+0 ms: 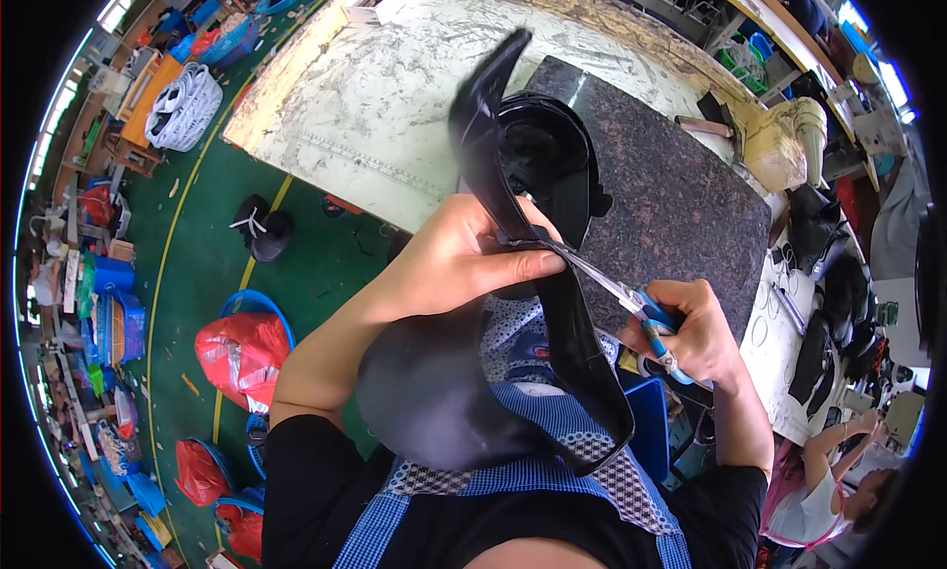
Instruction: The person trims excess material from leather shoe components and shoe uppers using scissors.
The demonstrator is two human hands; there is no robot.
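My left hand (459, 263) pinches a sheet of shiny black leather-like material (434, 387) between thumb and fingers. One strip of it rises above that hand, and the wide rounded part hangs down over my checked apron (567, 421). In my right hand (695, 332) are scissors with blue handles (604, 278). Their blades point up and left, with the tips at the material's edge beside my left thumb; whether they are parted there is hard to see. Just beyond, a curved black piece (582, 140) rests on a dark speckled stone slab (671, 184).
The slab lies on a stained white worktable (365, 115). A hammer (702, 125) and a yellowish container (774, 150) stand at its right, near several black pieces (814, 357). Baskets with red bags (242, 357) sit on the green floor at left. Another person (819, 490) works at lower right.
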